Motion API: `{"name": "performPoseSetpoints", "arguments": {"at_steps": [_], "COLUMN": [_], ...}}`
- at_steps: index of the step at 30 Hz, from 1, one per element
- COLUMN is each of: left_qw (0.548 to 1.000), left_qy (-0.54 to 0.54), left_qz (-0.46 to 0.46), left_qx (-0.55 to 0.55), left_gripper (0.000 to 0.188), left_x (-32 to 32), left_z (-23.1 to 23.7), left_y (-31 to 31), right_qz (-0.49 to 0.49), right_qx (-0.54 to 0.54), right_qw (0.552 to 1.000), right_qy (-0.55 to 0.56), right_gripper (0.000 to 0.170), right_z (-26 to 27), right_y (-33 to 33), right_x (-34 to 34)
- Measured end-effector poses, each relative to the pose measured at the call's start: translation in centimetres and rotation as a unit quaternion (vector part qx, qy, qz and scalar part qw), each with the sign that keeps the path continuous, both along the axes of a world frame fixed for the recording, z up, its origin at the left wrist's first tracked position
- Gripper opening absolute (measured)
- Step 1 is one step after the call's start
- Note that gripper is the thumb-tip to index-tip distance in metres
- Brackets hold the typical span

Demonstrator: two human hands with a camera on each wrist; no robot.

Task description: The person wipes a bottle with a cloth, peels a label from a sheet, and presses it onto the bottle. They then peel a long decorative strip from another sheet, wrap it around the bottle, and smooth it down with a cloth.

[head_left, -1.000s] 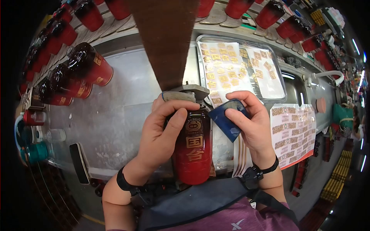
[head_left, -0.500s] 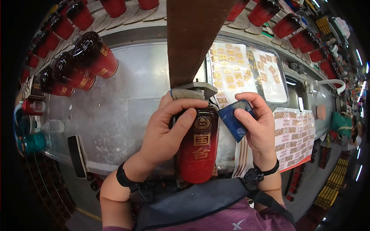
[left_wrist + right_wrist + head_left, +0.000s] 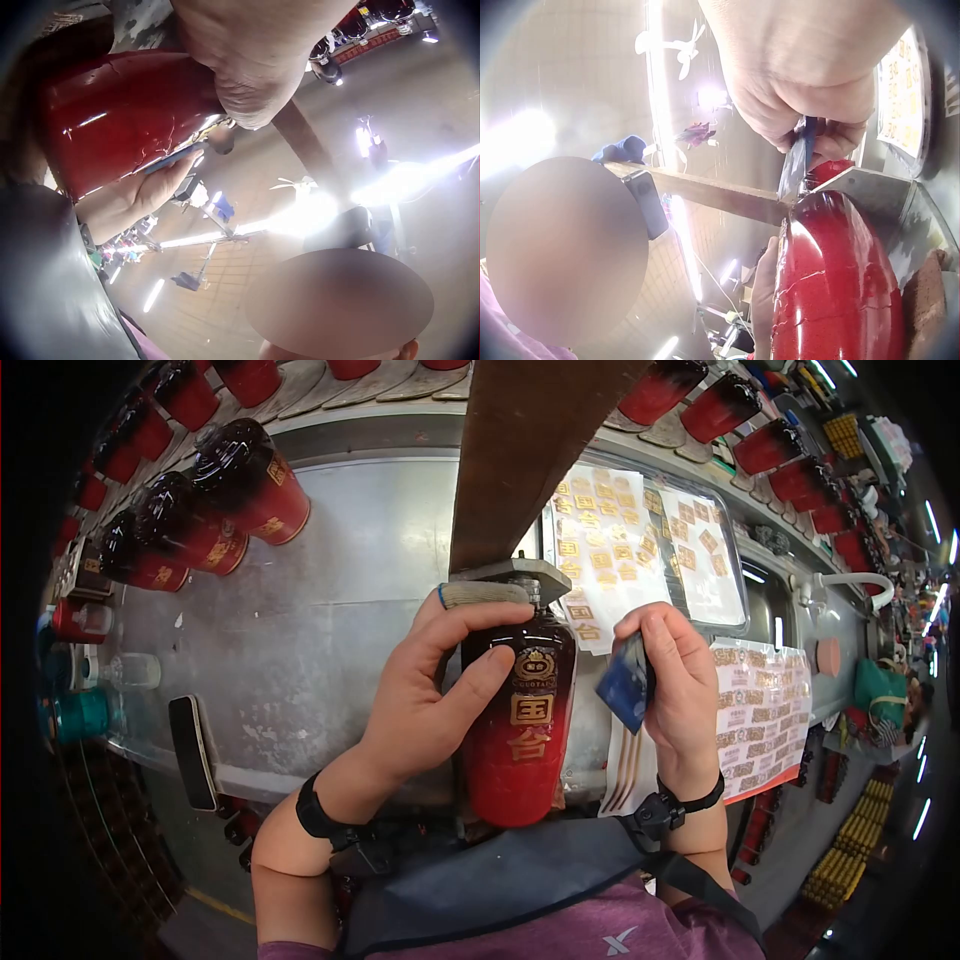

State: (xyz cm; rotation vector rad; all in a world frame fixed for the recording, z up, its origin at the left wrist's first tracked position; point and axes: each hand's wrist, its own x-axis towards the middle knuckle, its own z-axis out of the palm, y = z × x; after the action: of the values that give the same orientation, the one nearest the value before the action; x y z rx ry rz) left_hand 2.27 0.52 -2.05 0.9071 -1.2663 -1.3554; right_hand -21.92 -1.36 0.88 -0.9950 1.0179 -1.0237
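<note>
A red bottle with a dark shoulder and gold emblem and characters (image 3: 515, 770) lies neck-away in the head view, its neck at a metal bracket (image 3: 550, 575). My left hand (image 3: 425, 705) grips its upper left side, thumb on the shoulder; one finger wears a grey cover (image 3: 480, 595). Right of the bottle, my right hand (image 3: 680, 685) pinches a blue flat piece (image 3: 627, 685), tilted and apart from the glass. In the right wrist view the blue piece (image 3: 798, 161) appears nearly edge-on beyond the bottle's shoulder (image 3: 832, 277).
A tray (image 3: 738, 610) bears sheets of gold characters. Beside it lies a patterned label sheet (image 3: 760, 710). Several red bottles (image 3: 265, 495) stand at the left, others along the back. A phone (image 3: 193, 752) lies near the left front edge; a brown beam (image 3: 530, 450) rises behind the bracket.
The blue piece has turned to a narrower angle, and my right fingers have shifted with it. My left hand keeps its hold on the bottle. The head view has shifted slightly.
</note>
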Motion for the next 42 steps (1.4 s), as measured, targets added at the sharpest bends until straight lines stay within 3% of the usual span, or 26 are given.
{"name": "performPoseSetpoints", "arguments": {"at_steps": [2, 8, 9, 10, 14, 21, 25, 30, 33, 36, 42], "left_qw": [0.999, 1.0, 0.999, 0.999, 0.999, 0.998, 0.997, 0.993, 0.994, 0.997, 0.996], "left_qy": [-0.032, -0.002, -0.005, -0.004, -0.014, -0.015, -0.008, -0.023, -0.06, -0.035, -0.035], "left_qz": [-0.001, -0.001, -0.003, -0.003, -0.02, -0.037, -0.037, -0.046, -0.042, -0.038, -0.047], "left_qx": [-0.006, 0.021, 0.04, 0.04, 0.029, 0.045, 0.071, 0.103, 0.079, 0.059, 0.07], "left_gripper": [0.036, 0.062, 0.068, 0.068, 0.076, 0.078, 0.079, 0.1, 0.109, 0.11, 0.109], "left_x": [0.2, 0.5, 0.6, 0.5, 0.1, 0.4, 0.8, 1.0, -0.1, -0.6, -0.3], "left_z": [-0.1, -1.1, -1.2, -1.1, -1.1, -1.2, -1.0, -1.2, -1.2, -1.5, -1.0], "left_y": [0.3, 1.6, 1.7, 1.9, 2.4, 2.4, 2.4, 3.5, 3.9, 4.1, 3.8], "right_qz": [0.062, 0.063, 0.079, 0.094, 0.114, 0.131, 0.122, 0.12, 0.121, 0.125, 0.133], "right_qx": [0.022, 0.036, 0.026, 0.023, 0.022, 0.001, 0.044, 0.095, 0.078, 0.073, 0.09], "right_qw": [0.998, 0.991, 0.989, 0.987, 0.981, 0.97, 0.981, 0.984, 0.984, 0.978, 0.975], "right_qy": [0.014, 0.112, 0.123, 0.13, 0.158, 0.204, 0.146, 0.089, 0.1, 0.151, 0.151], "right_gripper": [0.024, 0.027, 0.036, 0.057, 0.069, 0.07, 0.073, 0.081, 0.086, 0.091, 0.09], "right_z": [0.2, 0.6, 0.6, 0.4, 0.6, 0.3, -0.4, -1.3, -1.3, -0.9, -0.3], "right_y": [0.2, 1.4, 1.6, 1.7, 2.3, 2.1, 2.3, 4.0, 5.0, 5.1, 4.6], "right_x": [-0.4, 1.2, 1.5, 1.6, 2.3, 2.3, 1.8, 2.0, 1.9, 1.8, 2.2]}}
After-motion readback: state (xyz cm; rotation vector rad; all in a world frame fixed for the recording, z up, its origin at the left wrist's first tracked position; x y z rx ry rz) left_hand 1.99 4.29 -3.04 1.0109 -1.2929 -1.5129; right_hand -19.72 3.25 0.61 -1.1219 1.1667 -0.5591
